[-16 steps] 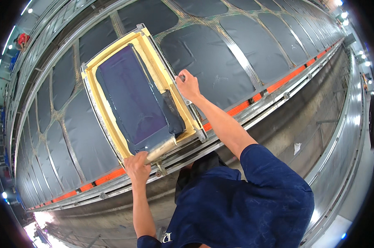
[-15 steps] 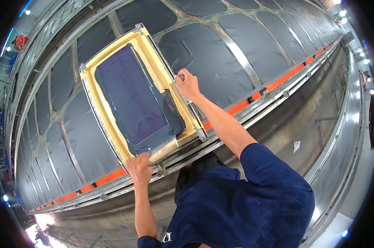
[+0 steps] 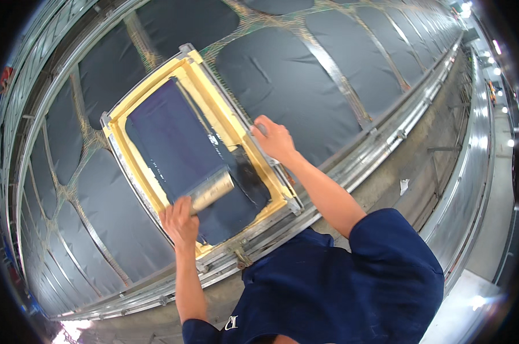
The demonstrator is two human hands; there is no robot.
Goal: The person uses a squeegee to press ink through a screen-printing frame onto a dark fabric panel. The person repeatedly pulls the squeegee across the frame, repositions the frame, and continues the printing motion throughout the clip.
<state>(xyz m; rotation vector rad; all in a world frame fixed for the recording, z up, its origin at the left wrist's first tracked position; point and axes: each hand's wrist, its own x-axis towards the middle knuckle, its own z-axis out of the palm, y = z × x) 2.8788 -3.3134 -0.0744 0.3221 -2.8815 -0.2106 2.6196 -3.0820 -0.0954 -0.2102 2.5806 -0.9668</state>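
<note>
- Fingers (image 3: 182,213) of the left hand (image 3: 180,222) are wrapped tight around the near end of the squeegee (image 3: 211,190); its pale handle sticks out of the fist toward 2 o'clock.
- Squeegee lies across the dark mesh (image 3: 179,143), about mid-way down the screen, with wet dark ink (image 3: 236,198) spread over the mesh on its 4 o'clock side.
- Right-hand fingers (image 3: 263,127) are curled over the right rail of the frame (image 3: 213,94), the thumb on the inner edge; right hand (image 3: 275,140) grips that rail at roughly 3 o'clock from the squeegee.
- Frame is a yellow-taped rectangle with a metal outer edge, turned so that its long sides run from 11 o'clock to 5 o'clock; it lies flat on the bench (image 3: 385,135).
- Its near corner, at 5 o'clock, sits by a metal bracket (image 3: 239,255) on the bench's front rail.
- Black cloth panels (image 3: 294,80) lie in a row along the bench, one touching the frame at 2 o'clock, another (image 3: 116,206) at 8 o'clock from it; pale strips (image 3: 340,74) show between them.
- Both forearms come up from the lower edge, out of dark blue short sleeves (image 3: 385,252).
- Beyond the front rail, at 4 o'clock, a grey floor (image 3: 431,166) carries a small white scrap (image 3: 404,186).
</note>
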